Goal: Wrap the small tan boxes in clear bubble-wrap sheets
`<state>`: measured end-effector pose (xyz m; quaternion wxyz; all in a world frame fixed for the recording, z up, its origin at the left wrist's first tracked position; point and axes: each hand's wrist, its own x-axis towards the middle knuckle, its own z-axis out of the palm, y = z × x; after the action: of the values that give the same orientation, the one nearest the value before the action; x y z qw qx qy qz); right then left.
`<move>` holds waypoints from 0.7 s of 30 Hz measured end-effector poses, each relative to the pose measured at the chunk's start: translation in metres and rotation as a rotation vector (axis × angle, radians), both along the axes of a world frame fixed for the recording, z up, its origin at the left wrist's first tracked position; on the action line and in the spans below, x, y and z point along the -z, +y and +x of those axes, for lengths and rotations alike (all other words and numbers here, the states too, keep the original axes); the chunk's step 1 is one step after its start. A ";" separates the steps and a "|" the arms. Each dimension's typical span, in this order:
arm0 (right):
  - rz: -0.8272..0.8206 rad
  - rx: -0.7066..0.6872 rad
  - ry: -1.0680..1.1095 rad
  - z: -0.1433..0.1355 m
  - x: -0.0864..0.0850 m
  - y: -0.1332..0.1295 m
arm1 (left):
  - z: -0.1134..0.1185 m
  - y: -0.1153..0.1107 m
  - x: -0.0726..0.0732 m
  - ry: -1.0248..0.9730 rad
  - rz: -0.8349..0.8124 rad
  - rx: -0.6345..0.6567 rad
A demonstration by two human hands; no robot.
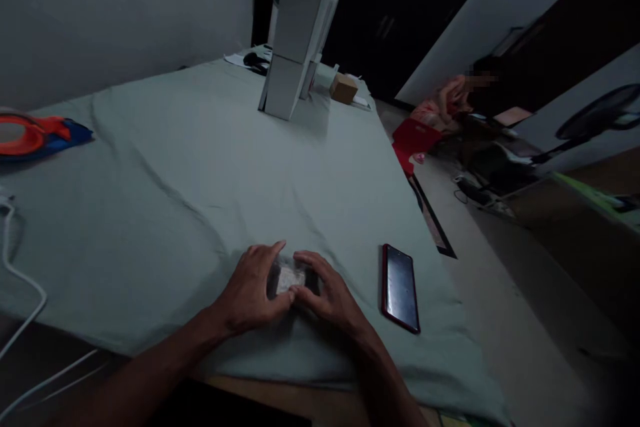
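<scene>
Cupping a small packet [290,278] from both sides, the left hand [247,288] and right hand [334,295] grip it just above the near part of the tabletop [210,167] or on it; which of the two is hard to tell. The thumbs come together at the six o'clock side while the fingers curl round the far side, probably to steady something so small and leave its pale middle in view. That middle looks crinkled and faintly shiny, like thin clear plastic over paper, between dark ends. At three o'clock from the packet, a flat phone [401,288] lies face up in a dark red case, its glossy screen catching light, apart from the right hand. The cloth [150,233] is soft, pale green and creased. A tall, smooth, square-edged white box [303,10] stands at twelve o'clock, perhaps on end to take up less room, with a brown box [343,89] at one. A limp white cable [25,273] curves at nine, and a rounded orange-and-blue object [43,137] lies at ten.
</scene>
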<state>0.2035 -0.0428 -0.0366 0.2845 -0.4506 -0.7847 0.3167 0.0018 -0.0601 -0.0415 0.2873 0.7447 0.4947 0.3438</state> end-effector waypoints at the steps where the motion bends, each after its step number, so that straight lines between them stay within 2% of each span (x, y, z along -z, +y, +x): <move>1: -0.029 -0.022 0.005 -0.001 -0.002 0.001 | 0.000 0.000 0.001 0.034 0.004 0.015; 4: -0.094 -0.038 0.041 -0.003 -0.007 0.002 | 0.001 -0.001 0.004 0.099 0.012 0.049; 8: -0.146 0.026 0.133 -0.010 -0.007 0.003 | 0.002 -0.001 0.010 0.095 0.026 0.077; 13: -0.079 0.142 0.268 -0.022 -0.008 0.009 | 0.003 0.000 0.014 0.002 0.062 0.092; 17: -0.029 0.242 0.316 -0.027 -0.018 0.018 | 0.003 0.001 0.011 -0.086 0.084 0.116; 21: -0.066 0.282 0.367 -0.026 -0.026 0.030 | 0.001 0.001 0.004 -0.195 -0.021 0.113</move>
<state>0.1773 -0.0128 -0.0107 0.4491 -0.4994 -0.6384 0.3760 0.0033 -0.0595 -0.0451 0.3606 0.7312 0.4252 0.3930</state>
